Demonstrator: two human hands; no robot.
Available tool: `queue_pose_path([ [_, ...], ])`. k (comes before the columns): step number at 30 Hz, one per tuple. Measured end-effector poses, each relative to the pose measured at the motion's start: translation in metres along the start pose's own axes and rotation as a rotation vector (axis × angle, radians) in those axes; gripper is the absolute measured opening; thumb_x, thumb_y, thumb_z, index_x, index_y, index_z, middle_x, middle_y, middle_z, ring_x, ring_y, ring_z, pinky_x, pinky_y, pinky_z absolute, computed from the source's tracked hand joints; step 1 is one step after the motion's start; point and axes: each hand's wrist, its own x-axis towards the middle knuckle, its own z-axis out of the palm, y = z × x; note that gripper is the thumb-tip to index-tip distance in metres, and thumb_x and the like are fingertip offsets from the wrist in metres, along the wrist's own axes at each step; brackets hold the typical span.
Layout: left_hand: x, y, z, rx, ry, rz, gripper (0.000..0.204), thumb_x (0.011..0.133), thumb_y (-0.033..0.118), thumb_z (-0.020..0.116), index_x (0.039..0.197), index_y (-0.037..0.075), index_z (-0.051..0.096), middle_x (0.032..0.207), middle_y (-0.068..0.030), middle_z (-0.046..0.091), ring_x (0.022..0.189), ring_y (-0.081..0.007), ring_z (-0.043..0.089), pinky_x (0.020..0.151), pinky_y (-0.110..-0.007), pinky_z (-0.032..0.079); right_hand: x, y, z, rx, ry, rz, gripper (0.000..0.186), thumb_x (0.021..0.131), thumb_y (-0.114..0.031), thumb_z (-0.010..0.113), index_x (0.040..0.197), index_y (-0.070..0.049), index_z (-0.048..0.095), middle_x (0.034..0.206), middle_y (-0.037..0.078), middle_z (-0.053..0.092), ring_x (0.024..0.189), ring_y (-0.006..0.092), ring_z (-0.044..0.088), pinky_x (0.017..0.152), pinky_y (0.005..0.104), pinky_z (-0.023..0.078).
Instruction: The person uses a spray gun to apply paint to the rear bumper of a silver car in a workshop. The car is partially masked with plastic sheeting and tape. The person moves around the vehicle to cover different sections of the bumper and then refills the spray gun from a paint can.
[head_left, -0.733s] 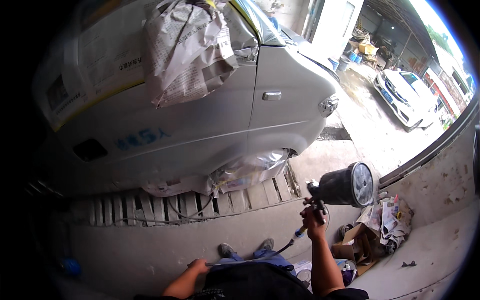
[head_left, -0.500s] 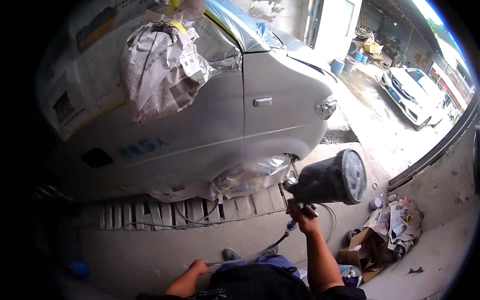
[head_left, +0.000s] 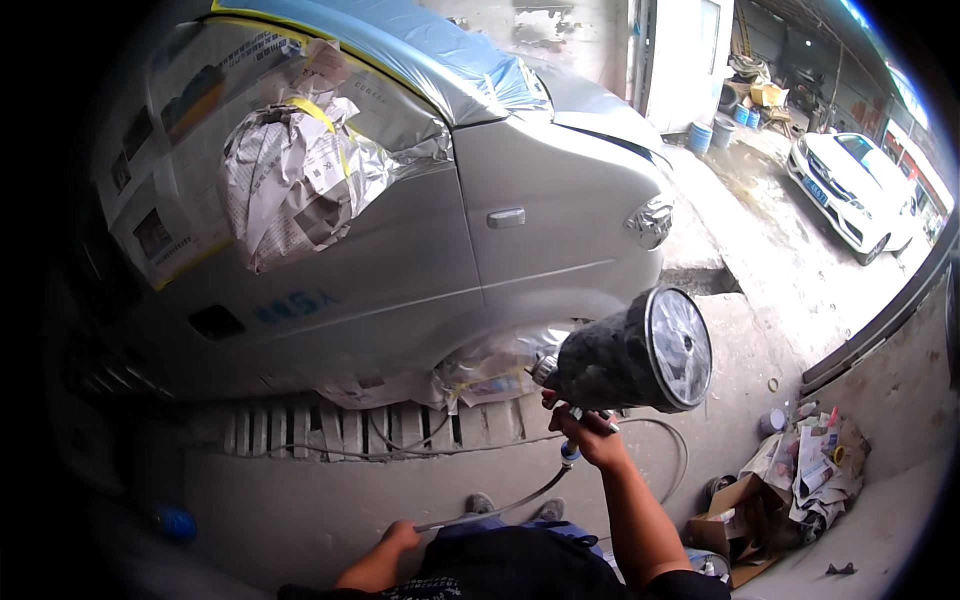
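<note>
My right hand [head_left: 590,435] is closed round the grip of a spray gun [head_left: 635,350] with a large dark cup on top. Its nozzle end points left, toward the lower front of a silver-grey van [head_left: 390,270]. From the gun's handle an air hose [head_left: 520,513] runs down and left. Low at the left, my left hand [head_left: 402,535] is closed on that hose. The van's wheel is wrapped in clear film and paper [head_left: 495,370]. Crumpled newspaper [head_left: 285,185] covers its mirror, and blue film [head_left: 430,55] lies over the windscreen.
A slatted grating [head_left: 340,430] runs along the floor below the van. At lower right stand an open cardboard box [head_left: 735,520] and a heap of paper [head_left: 815,460]. More hose [head_left: 685,455] loops on the floor to my right. Outside is a white car [head_left: 855,190].
The spray gun and my right hand have shifted slightly left in view, and the cup's round end has turned more toward me. The whole view has tilted a little. Both hands keep their hold.
</note>
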Motion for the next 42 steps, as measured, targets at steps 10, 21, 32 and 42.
queue_pose_path([
  [10,0.006,0.038,-0.015,-0.180,-0.030,-0.069,0.030,0.078,0.037,0.065,0.096,0.014,0.068,0.089,-0.0138,0.067,0.086,-0.0314,0.065,0.077,-0.042,0.050,-0.052,0.042,-0.093,0.414,0.939,0.352,0.025,0.092,-0.035,0.058,0.107,-0.015,0.056,0.066,0.000,0.057,0.053,0.0056,0.048,0.039,0.0199,0.029],
  [21,0.091,0.067,-0.090,-0.029,-0.067,-0.001,0.025,0.079,0.035,0.065,0.094,0.016,0.068,0.087,-0.0114,0.068,0.081,-0.0289,0.066,0.072,-0.040,0.051,-0.079,0.092,-0.029,0.449,0.654,0.582,0.032,0.086,-0.021,0.062,0.117,-0.011,0.060,0.072,0.000,0.061,0.054,0.0034,0.043,0.048,0.0185,0.031],
  [32,0.108,0.120,-0.115,0.150,-0.107,0.071,0.032,0.078,0.037,0.068,0.104,0.018,0.067,0.102,-0.0109,0.067,0.100,-0.0310,0.062,0.085,-0.041,0.048,-0.031,0.164,-0.104,0.413,0.671,0.714,0.020,0.081,-0.028,0.066,0.090,-0.010,0.064,0.064,0.001,0.059,0.049,0.0085,0.052,0.041,0.0233,0.036],
  [42,0.067,0.167,-0.095,0.077,-0.065,-0.216,0.041,0.081,0.034,0.067,0.116,0.014,0.062,0.106,-0.0165,0.065,0.100,-0.0311,0.062,0.086,-0.039,0.049,-0.068,0.247,-0.210,0.564,1.005,0.811,0.022,0.090,-0.036,0.061,0.100,-0.017,0.061,0.064,-0.002,0.058,0.053,0.0064,0.050,0.042,0.0230,0.033],
])
